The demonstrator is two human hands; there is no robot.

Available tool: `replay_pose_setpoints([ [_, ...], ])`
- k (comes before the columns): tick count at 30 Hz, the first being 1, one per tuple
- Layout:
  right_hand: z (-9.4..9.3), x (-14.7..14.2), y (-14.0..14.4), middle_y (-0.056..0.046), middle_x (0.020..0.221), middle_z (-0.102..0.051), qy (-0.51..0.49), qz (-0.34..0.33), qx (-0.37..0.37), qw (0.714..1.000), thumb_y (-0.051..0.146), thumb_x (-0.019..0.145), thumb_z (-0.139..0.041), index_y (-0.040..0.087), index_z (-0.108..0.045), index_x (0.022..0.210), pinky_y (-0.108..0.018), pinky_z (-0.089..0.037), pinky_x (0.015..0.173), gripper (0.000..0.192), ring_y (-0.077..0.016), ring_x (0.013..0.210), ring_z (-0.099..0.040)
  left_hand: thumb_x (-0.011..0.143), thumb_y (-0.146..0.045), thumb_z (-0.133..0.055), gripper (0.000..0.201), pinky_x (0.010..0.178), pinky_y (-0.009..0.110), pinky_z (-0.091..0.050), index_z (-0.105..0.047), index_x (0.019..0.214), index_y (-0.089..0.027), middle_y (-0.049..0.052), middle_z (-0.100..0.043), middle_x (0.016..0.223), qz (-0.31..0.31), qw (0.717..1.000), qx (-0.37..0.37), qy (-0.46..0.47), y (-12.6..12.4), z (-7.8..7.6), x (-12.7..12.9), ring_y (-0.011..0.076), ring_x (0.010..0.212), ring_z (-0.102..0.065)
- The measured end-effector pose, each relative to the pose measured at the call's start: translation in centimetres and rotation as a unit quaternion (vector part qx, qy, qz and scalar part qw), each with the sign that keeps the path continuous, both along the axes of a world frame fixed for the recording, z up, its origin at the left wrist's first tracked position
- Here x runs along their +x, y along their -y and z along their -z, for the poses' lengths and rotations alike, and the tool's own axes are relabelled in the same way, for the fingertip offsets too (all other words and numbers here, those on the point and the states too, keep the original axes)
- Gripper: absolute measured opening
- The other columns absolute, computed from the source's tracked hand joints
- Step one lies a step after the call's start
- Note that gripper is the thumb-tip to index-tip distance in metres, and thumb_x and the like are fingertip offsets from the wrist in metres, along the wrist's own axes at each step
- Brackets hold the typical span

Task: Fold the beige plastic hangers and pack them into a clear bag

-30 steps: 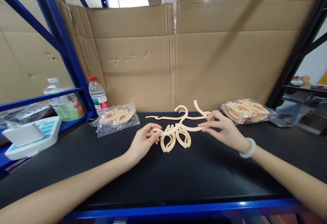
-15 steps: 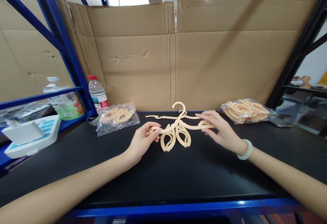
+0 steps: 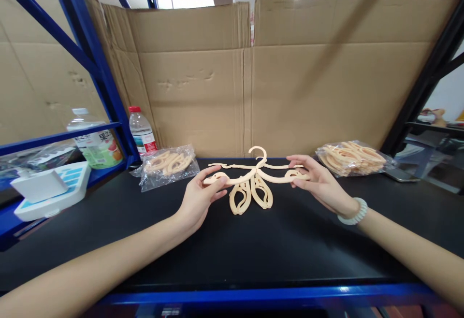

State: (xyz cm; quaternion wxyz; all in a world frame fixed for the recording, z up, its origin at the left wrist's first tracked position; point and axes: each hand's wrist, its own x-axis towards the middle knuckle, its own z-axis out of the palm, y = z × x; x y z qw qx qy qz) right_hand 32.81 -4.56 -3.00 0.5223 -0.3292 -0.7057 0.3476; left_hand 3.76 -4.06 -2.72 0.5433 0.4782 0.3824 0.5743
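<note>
A cream foldable clothes hanger point(image 3: 275, 179) spans the space between my hands, its two arms spread and its hook upward. My left hand point(image 3: 198, 193) grips the tip of its left arm, thumb in front and fingers behind. At the other tip, my right hand point(image 3: 322, 185) is closed with the thumb against the arm. Just beyond it, a second spread hanger point(image 3: 240, 166) lies on the table; the centres overlap, so I cannot tell whose hook shows. Below the held arms rests a folded hanger point(image 3: 266, 202) with two looped halves.
On the black table point(image 3: 232, 255) lie a clear bag of hangers point(image 3: 170, 163) at left and a fuller bag point(image 3: 351, 158) at right, beside a phone-like slab. Cardboard point(image 3: 195, 91) walls the back. Bottles point(image 3: 142, 132) and a white power strip point(image 3: 72, 187) stand left.
The view has shifted slightly. My left fingers have lifted and spread a little around the hanger's arm, while my right hand has closed nearer its tip. The hanger stays between both hands.
</note>
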Motion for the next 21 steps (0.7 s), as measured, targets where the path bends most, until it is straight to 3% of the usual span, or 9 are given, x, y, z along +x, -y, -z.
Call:
replay_pose_setpoints([
  [5,-0.1,-0.2,0.0,-0.003,0.097,-0.055,-0.075,0.001,-0.035,0.997,0.026,0.075,-0.069,0.026,-0.049,0.12,-0.03,-0.054,0.072,0.05,-0.0121,0.074,-0.055,0.066,-0.022,-0.08,0.048,0.075,0.023,-0.054,-0.058,0.109,-0.016,0.003,-0.067,0.09,-0.013,1.0,-0.003,0.029,-0.2,0.1,0.1,0.0126,0.083,-0.064],
  [9,-0.1,-1.3,0.5,-0.003,0.088,-0.06,-0.1,0.004,-0.051,0.994,0.026,0.073,-0.071,0.023,-0.042,0.125,-0.029,-0.053,0.068,0.06,-0.0137,0.075,-0.057,0.067,-0.025,-0.079,0.041,0.074,0.023,-0.054,-0.06,0.103,-0.018,0.001,-0.067,0.09,0.012,1.0,0.0,-0.007,0.1,0.3,0.2,0.0135,0.086,-0.064],
  [13,0.4,-2.6,1.1,-0.003,0.082,-0.063,-0.105,-0.005,-0.069,0.992,0.029,0.074,-0.072,0.021,-0.043,0.108,-0.023,-0.049,0.051,0.045,-0.0122,0.065,-0.058,0.071,-0.03,-0.075,0.024,0.072,0.023,-0.053,-0.065,0.086,-0.015,0.005,-0.069,0.089,0.063,0.994,0.025,-0.083,0.8,0.5,0.6,0.0153,0.084,-0.065],
  [17,0.6,-3.4,1.6,-0.001,0.073,-0.059,-0.042,-0.036,-0.066,0.996,0.035,0.078,-0.069,0.019,-0.049,0.083,-0.021,-0.047,0.044,0.027,-0.0111,0.059,-0.056,0.071,-0.031,-0.074,0.027,0.066,0.024,-0.054,-0.066,0.09,-0.014,0.007,-0.071,0.086,0.087,0.988,0.035,-0.12,1.3,0.6,1.2,0.0178,0.08,-0.067],
  [21,0.6,-3.9,2.2,-0.005,0.087,-0.06,0.056,-0.117,-0.067,0.989,0.037,0.085,-0.061,0.017,-0.061,0.091,-0.026,-0.054,0.058,0.021,-0.011,0.066,-0.057,0.07,-0.031,-0.075,0.03,0.064,0.024,-0.054,-0.066,0.093,-0.014,0.007,-0.07,0.088,0.099,0.987,0.041,-0.116,1.4,0.7,1.5,0.0179,0.079,-0.067],
])
